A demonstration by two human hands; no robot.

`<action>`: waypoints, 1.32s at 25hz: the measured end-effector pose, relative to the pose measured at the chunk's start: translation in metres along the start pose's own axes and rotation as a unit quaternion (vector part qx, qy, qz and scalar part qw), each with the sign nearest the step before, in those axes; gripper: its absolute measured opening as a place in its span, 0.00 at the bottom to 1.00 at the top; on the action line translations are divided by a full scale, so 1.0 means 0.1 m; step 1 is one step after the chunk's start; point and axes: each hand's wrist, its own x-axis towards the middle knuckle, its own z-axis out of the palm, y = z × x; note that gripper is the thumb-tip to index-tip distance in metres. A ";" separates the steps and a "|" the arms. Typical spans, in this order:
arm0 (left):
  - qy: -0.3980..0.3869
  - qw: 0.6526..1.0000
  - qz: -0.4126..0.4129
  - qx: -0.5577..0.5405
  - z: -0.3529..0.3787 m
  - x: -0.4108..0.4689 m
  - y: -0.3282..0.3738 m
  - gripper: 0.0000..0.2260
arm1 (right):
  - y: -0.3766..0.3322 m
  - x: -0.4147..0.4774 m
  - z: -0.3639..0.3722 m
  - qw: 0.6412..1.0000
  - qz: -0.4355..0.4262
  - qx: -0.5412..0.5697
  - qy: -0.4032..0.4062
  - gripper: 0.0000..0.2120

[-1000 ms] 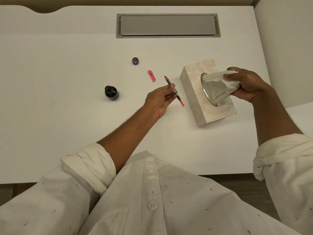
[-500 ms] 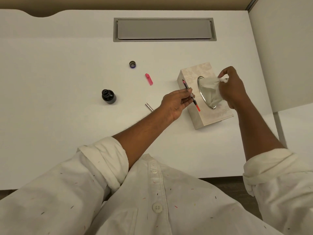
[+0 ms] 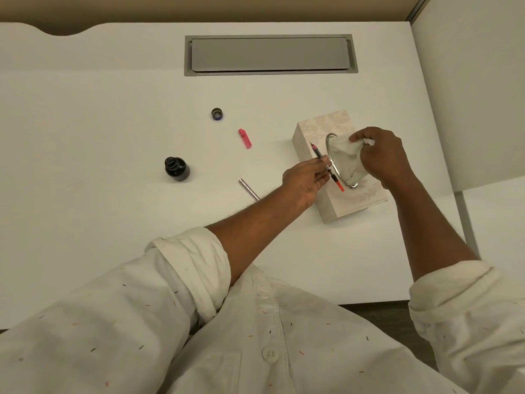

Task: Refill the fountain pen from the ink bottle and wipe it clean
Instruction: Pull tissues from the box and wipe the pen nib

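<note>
My left hand [image 3: 305,182] holds a thin fountain pen section [image 3: 326,166], nib pointing away, orange-red end toward me, right over the left top edge of the tissue box [image 3: 335,206]. My right hand [image 3: 380,155] pinches a white tissue [image 3: 345,155] that stands out of the box's metal-rimmed oval slot. The open dark ink bottle [image 3: 176,168] stands on the desk to the left. Its cap [image 3: 217,114] lies farther back. A pink pen cap [image 3: 245,138] and a silver pen barrel [image 3: 249,189] lie between bottle and box.
The white desk [image 3: 85,123] has a grey cable hatch [image 3: 270,54] set in at the back. A white partition wall [image 3: 477,81] rises on the right. The desk's front edge runs just under my rolled white sleeves.
My left hand moved right with the pen, from beside the tissue box to over its top. My right hand shifted its grip on the tissue, staying at the slot.
</note>
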 end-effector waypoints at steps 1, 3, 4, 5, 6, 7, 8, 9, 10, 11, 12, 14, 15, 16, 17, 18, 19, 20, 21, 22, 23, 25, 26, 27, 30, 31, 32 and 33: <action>0.007 1.000 -0.001 -0.002 0.00 0.02 -0.01 0.01 | -0.02 0.00 0.00 1.000 -0.004 0.004 0.001 0.21; 0.022 1.000 0.000 -0.006 0.00 0.05 -0.03 0.04 | -0.04 0.01 0.00 1.000 -0.013 0.007 0.004 0.21; 0.028 1.000 0.000 -0.006 0.01 0.06 -0.03 0.05 | -0.05 0.01 0.01 1.000 -0.014 0.007 0.006 0.20; 0.030 1.000 0.000 -0.006 0.02 0.07 -0.03 0.03 | -0.05 0.01 0.02 1.000 -0.011 0.010 0.011 0.20; 0.031 0.999 -0.002 -0.008 0.03 0.07 -0.01 0.02 | -0.06 0.01 0.03 1.000 -0.006 0.015 0.018 0.21; 0.031 0.999 -0.004 -0.011 0.04 0.07 -0.01 0.02 | -0.06 0.01 0.04 0.999 -0.001 0.021 0.027 0.21; 0.032 0.999 -0.005 -0.012 0.06 0.08 0.00 0.03 | -0.07 0.00 0.05 0.999 -0.001 0.025 0.034 0.21; 0.032 0.999 -0.006 -0.013 0.07 0.09 0.01 0.03 | -0.08 -0.01 0.06 0.999 -0.004 0.028 0.040 0.22; 0.032 0.999 -0.007 -0.013 0.08 0.09 0.01 0.03 | -0.09 -0.02 0.07 0.998 -0.006 0.031 0.045 0.22; 0.033 0.999 -0.008 -0.014 0.09 0.10 0.01 0.03 | -0.09 -0.02 0.07 0.998 -0.004 0.034 0.050 0.22; 0.034 0.999 -0.010 -0.016 0.09 0.11 0.01 0.03 | -0.09 -0.03 0.07 0.998 0.001 0.036 0.057 0.22; 0.035 0.999 -0.013 -0.018 0.11 0.12 0.01 0.03 | -0.10 -0.04 0.07 0.996 0.012 0.043 0.072 0.23; 0.035 0.999 -0.013 -0.018 0.11 0.12 0.01 0.03 | -0.10 -0.04 0.06 0.995 0.016 0.050 0.080 0.23; 0.035 0.999 -0.013 -0.021 0.11 0.13 0.01 0.03 | -0.11 -0.04 0.06 0.994 0.017 0.054 0.089 0.23; 0.035 0.999 -0.012 -0.023 0.10 0.13 0.01 0.03 | -0.11 -0.05 0.05 0.994 0.017 0.057 0.096 0.23; 0.035 0.999 -0.011 -0.024 0.09 0.14 0.01 0.03 | -0.12 -0.06 0.05 0.993 0.019 0.058 0.102 0.23; 0.034 0.999 -0.011 -0.023 0.08 0.14 0.00 0.03 | -0.12 -0.06 0.04 0.992 0.023 0.059 0.107 0.23; 0.032 0.999 -0.011 -0.022 0.08 0.13 0.00 0.03 | -0.12 -0.08 0.02 0.991 0.028 0.061 0.112 0.23; 0.030 0.999 -0.011 -0.023 0.07 0.13 0.00 0.04 | -0.12 -0.10 0.01 0.990 0.032 0.063 0.119 0.23; 0.029 0.999 -0.011 -0.024 0.07 0.14 0.00 0.04 | -0.11 -0.12 0.00 0.989 0.033 0.065 0.128 0.23; 0.028 0.999 -0.009 -0.025 0.06 0.14 0.00 0.03 | -0.10 -0.15 -0.01 0.988 0.034 0.069 0.137 0.23; 0.028 0.999 -0.010 -0.026 0.05 0.14 0.01 0.03 | -0.08 -0.22 -0.01 0.984 0.039 0.085 0.152 0.22; 0.029 0.999 -0.011 -0.024 0.04 0.15 0.01 0.03 | -0.07 -0.26 0.00 0.982 0.046 0.098 0.158 0.22; 0.030 0.999 -0.011 -0.020 0.04 0.15 0.01 0.02 | -0.07 -0.29 0.00 0.978 0.055 0.112 0.165 0.22; 0.034 0.999 -0.014 -0.012 0.04 0.15 0.00 0.01 | -0.10 -0.36 -0.01 0.967 0.073 0.149 0.194 0.23; 0.036 0.999 -0.015 -0.010 0.04 0.16 0.00 0.01 | -0.12 -0.37 -0.03 0.962 0.073 0.158 0.209 0.23; 0.037 0.999 -0.015 -0.009 0.03 0.17 0.00 0.01 | -0.14 -0.37 -0.07 0.957 0.071 0.168 0.228 0.24; 0.037 0.999 -0.014 -0.008 0.03 0.17 0.00 0.01 | -0.17 -0.36 -0.11 0.951 0.068 0.175 0.246 0.24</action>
